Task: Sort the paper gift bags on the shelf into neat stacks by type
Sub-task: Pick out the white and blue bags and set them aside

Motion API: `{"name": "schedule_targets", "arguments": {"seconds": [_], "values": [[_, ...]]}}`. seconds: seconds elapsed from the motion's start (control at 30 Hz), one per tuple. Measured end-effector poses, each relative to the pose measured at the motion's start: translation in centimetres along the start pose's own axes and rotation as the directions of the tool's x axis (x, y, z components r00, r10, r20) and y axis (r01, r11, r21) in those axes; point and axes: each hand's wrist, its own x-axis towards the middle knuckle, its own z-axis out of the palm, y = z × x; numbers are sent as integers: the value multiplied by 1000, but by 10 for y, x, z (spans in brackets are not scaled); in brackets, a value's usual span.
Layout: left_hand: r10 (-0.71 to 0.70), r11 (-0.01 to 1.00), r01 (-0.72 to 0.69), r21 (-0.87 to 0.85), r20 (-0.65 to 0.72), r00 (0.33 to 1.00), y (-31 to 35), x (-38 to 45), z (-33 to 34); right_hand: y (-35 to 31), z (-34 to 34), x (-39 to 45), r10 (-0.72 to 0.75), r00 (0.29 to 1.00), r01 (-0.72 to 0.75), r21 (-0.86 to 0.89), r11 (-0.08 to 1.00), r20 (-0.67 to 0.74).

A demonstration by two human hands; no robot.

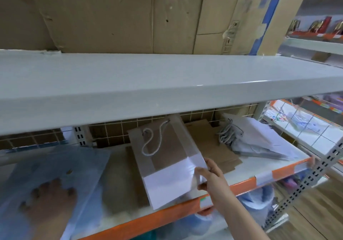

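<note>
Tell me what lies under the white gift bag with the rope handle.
Under the white gift bag, held by the right hand, flat brown paper bags lie on the shelf. How many lie beneath it is hidden.

Even, diffuse indoor light, moderately bright. Narrow glare streak on front lip of upper shelf (200,85), right of centre. Soft shadow beneath that shelf, darkening the back grid. Motion blur heavy at lower left, over the left hand (50,200). Wide-angle bowing of straight edges toward frame borders; far right background soft
</note>
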Motion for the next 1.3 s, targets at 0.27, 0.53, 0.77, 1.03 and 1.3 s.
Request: {"name": "schedule_targets", "arguments": {"seconds": [0.27,0.53,0.77,1.03,1.3], "values": [[345,923,-309,-229,140,928,192,-81,-62,-36,-114,53,-13,999,10,71,997,31],[505,857,-451,-249,230,832,304,-132,-34,-54,-236,103,-51,995,56,60,997,-80],[437,899,-426,-105,293,850,325,-146,-13,-73,-315,154,66,955,-66,10,998,-290],[415,908,-410,-83,297,860,326,-149,-7,-78,-328,195,-257,884,-131,-734,666,-390],[402,914,-397,-87,333,853,328,-148,-10,-65,-281,184,-222,975,102,-930,352,23]]}}
